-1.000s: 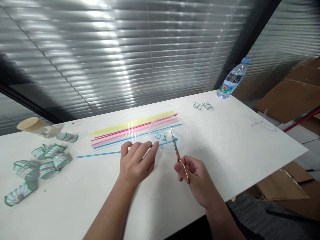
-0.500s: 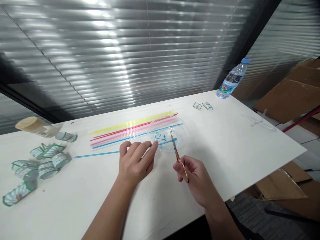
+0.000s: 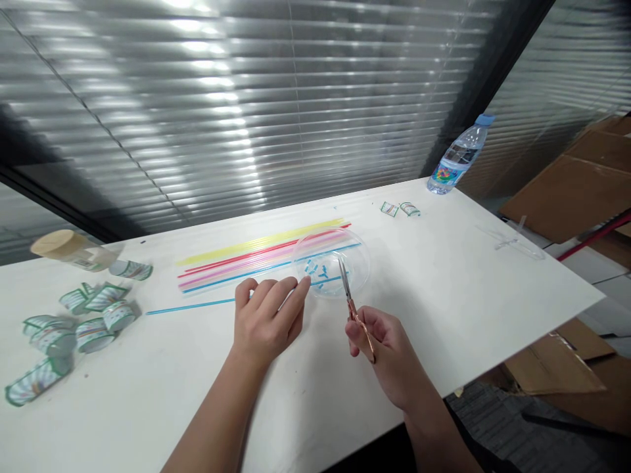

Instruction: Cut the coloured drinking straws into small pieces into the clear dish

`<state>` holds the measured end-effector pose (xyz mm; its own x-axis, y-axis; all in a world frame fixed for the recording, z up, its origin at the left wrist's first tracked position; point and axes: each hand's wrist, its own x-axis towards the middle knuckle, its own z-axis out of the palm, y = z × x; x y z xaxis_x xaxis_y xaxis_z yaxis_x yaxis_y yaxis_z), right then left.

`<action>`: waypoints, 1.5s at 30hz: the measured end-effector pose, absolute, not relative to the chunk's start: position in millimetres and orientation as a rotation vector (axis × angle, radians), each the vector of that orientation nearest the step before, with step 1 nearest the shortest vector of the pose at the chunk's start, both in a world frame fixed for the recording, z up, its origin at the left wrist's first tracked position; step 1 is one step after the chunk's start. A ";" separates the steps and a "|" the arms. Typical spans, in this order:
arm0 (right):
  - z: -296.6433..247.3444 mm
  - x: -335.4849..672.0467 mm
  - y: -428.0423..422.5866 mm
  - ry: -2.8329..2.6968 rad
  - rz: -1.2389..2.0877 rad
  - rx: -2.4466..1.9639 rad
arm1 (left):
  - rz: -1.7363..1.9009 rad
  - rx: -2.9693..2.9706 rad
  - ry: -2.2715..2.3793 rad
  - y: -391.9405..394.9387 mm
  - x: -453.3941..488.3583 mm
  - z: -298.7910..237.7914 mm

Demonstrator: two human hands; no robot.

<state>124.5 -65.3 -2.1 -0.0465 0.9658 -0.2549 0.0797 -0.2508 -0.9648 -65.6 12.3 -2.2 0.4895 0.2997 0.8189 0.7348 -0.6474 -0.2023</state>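
My left hand (image 3: pixel 270 316) is closed in a pinch on a long thin blue straw (image 3: pixel 192 307), whose right end reaches over a clear round plastic lid or shallow dish (image 3: pixel 362 279). Small cut blue pieces (image 3: pixel 323 271) lie in that dish. In my right hand (image 3: pixel 383 348) is a pair of copper-handled scissors (image 3: pixel 358 314). Their blades point away from me, over the right part of the dish and close to the straw's end. Beyond my left hand lie yellow straws (image 3: pixel 261 242), red straws (image 3: pixel 236 258), pink straws (image 3: pixel 217 271) and another blue straw (image 3: pixel 236 277).
Rolled green-edged printed wrappers (image 3: pixel 96 334) cluster at the left, near a tan-lidded jar (image 3: pixel 73 251). Two small wrapper pieces (image 3: pixel 389 209) lie at the back. A water bottle (image 3: pixel 456 157) stands at the far right corner; crumpled clear plastic (image 3: pixel 513 242) lies by the right edge.
The scissors have shifted slightly right, and their blades show a little more apart. The held straw's left end has dipped slightly; its right end has risen a little. My left hand stays in place.
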 end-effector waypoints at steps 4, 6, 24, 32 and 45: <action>-2.3 123.9 -65.3 -1.197 1.392 -1.465 | -1.064 -2.206 -0.861 11.7 -65.3 -1.9; -2.2 123.6 -65.1 -1.197 1.388 -1.468 | -1.064 -2.210 -0.861 11.6 -65.2 -1.3; -7.4 125.3 -66.9 -1.254 1.418 -1.446 | -1.118 -2.288 -0.822 9.6 -62.6 -3.6; -7.5 125.5 -67.7 -1.252 1.421 -1.448 | -1.119 -2.293 -0.820 10.0 -63.1 -4.8; -3.8 123.1 -66.1 -1.183 1.433 -1.477 | -1.074 -2.275 -0.880 10.9 -62.7 -4.3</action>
<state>123.1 -66.1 -3.8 -0.0536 0.9524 -0.3000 0.1139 -0.2926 -0.9494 -62.7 10.9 -4.3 0.4877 0.3476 0.8008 0.7169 -0.6830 -0.1401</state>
